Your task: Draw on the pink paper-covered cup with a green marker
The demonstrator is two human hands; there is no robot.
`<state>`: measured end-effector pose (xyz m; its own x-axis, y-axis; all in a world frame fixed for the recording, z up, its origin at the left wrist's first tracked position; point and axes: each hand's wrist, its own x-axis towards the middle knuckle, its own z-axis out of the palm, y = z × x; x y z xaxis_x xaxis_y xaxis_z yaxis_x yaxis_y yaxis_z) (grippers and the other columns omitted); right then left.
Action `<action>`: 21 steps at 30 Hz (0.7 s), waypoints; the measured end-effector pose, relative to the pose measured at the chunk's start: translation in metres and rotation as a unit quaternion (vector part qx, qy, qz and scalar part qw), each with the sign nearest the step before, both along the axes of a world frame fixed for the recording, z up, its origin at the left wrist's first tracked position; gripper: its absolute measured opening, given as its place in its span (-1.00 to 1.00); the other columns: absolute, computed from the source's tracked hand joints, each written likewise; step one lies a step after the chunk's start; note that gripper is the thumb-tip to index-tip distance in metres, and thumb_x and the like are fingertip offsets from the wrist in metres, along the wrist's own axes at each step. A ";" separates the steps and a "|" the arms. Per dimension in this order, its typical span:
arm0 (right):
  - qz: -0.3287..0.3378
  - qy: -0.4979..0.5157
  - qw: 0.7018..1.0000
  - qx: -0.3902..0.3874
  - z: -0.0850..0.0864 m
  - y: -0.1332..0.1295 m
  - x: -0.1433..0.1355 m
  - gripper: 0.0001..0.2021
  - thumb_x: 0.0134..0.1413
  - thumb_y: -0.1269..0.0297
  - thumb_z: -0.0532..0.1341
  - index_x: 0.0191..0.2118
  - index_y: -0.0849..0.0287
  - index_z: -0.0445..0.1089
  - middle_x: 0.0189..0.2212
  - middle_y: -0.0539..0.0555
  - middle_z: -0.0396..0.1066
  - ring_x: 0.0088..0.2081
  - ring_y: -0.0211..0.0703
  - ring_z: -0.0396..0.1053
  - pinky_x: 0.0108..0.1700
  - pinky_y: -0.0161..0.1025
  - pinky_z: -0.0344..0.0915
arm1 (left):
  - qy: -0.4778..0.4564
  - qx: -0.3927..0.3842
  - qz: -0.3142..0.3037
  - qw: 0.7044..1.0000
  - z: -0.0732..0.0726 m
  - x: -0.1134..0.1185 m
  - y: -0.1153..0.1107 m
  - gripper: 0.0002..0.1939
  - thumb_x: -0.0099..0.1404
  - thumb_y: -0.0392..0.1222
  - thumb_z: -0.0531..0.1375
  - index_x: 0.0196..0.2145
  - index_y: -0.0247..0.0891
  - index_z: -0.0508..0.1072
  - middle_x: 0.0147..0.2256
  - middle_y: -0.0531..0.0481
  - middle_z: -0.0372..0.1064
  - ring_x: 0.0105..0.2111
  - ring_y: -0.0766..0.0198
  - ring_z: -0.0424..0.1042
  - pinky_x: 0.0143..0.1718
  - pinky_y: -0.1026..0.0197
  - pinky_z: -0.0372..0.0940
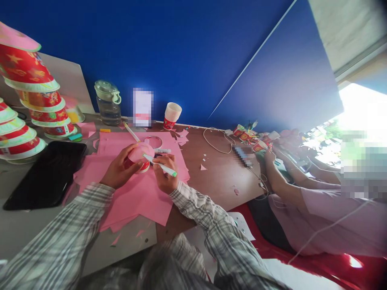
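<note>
My left hand is closed around a red paper cup whose top is covered with a pink paper disc. Between the fingers of my right hand is a white marker with a green end, its tip at the pink disc. Both hands are over a pile of pink paper sheets. Just beyond them lie a roll of tape, a capped marker and a utility knife. My fingers hide part of the cup.
Stacked decorated cups rise at the left beside a black phone. A water bottle and a stack of paper cups stand by the blue partition. On the right, a cable lies near another person's arm.
</note>
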<state>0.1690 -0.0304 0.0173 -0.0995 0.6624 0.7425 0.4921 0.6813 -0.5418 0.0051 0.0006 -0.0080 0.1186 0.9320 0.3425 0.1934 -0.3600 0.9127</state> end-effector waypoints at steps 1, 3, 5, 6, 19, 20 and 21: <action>0.000 -0.002 1.000 -0.005 0.000 0.000 0.000 -0.89 0.11 0.34 0.07 -0.29 0.19 0.32 -0.39 0.02 0.45 -0.39 -0.26 0.39 -0.10 -0.13 0.20 | -0.004 -0.001 -0.003 1.000 0.000 0.000 0.000 -0.33 -0.01 -0.02 0.14 0.05 -0.23 0.07 0.06 -0.13 0.09 0.03 0.17 0.12 -0.01 0.05 0.08; 0.004 -0.008 1.000 -0.013 0.000 0.000 -0.001 -0.90 0.11 0.34 0.08 -0.29 0.18 0.32 -0.39 0.02 0.45 -0.37 -0.25 0.40 -0.10 -0.13 0.20 | -0.006 -0.002 -0.006 1.000 0.000 0.001 0.000 -0.34 0.00 -0.03 0.14 0.05 -0.24 0.07 0.06 -0.13 0.09 0.02 0.17 0.13 -0.01 0.05 0.08; 0.009 -0.013 1.000 -0.013 0.000 0.000 -0.001 -0.90 0.10 0.34 0.08 -0.29 0.17 0.32 -0.39 0.01 0.45 -0.36 -0.24 0.41 -0.11 -0.13 0.20 | -0.004 -0.001 -0.006 1.000 0.001 0.001 -0.001 -0.34 0.00 -0.02 0.14 0.05 -0.25 0.07 0.05 -0.14 0.09 0.02 0.16 0.13 -0.01 0.04 0.08; 0.008 -0.012 1.000 -0.011 0.000 0.000 -0.001 -0.91 0.10 0.34 0.08 -0.29 0.17 0.31 -0.39 0.01 0.45 -0.36 -0.24 0.41 -0.11 -0.13 0.20 | -0.002 0.002 -0.006 1.000 0.002 0.001 -0.001 -0.33 0.00 -0.01 0.14 0.05 -0.26 0.07 0.05 -0.15 0.10 0.02 0.16 0.13 -0.01 0.03 0.08; -0.009 -0.003 0.999 -0.038 0.000 0.000 -0.003 -0.88 0.11 0.31 0.07 -0.29 0.17 0.32 -0.40 0.02 0.45 -0.37 -0.22 0.40 -0.12 -0.12 0.22 | 0.011 -0.012 0.005 1.000 0.000 0.001 0.000 -0.31 -0.01 0.04 0.12 0.06 -0.25 0.06 0.05 -0.17 0.10 0.02 0.12 0.14 -0.05 0.00 0.13; -0.007 -0.005 0.999 -0.043 0.000 0.000 -0.003 -0.88 0.11 0.31 0.07 -0.29 0.17 0.32 -0.40 0.02 0.46 -0.36 -0.22 0.40 -0.11 -0.12 0.21 | 0.013 -0.011 0.005 1.000 0.000 0.001 0.000 -0.30 -0.01 0.05 0.12 0.06 -0.25 0.05 0.05 -0.17 0.10 0.01 0.12 0.15 -0.05 0.00 0.13; -0.004 -0.007 0.999 -0.046 0.000 0.000 -0.003 -0.89 0.11 0.31 0.08 -0.29 0.18 0.32 -0.39 0.02 0.46 -0.36 -0.23 0.40 -0.09 -0.12 0.21 | 0.017 -0.008 0.006 1.000 0.000 0.001 0.000 -0.30 -0.01 0.05 0.12 0.06 -0.25 0.05 0.05 -0.17 0.10 0.01 0.12 0.15 -0.05 0.00 0.12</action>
<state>0.1656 -0.0305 0.0170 -0.1037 0.7288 0.6769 0.5054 0.6247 -0.5952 0.0058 0.0003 -0.0082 0.1179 0.9391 0.3229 0.2284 -0.3421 0.9115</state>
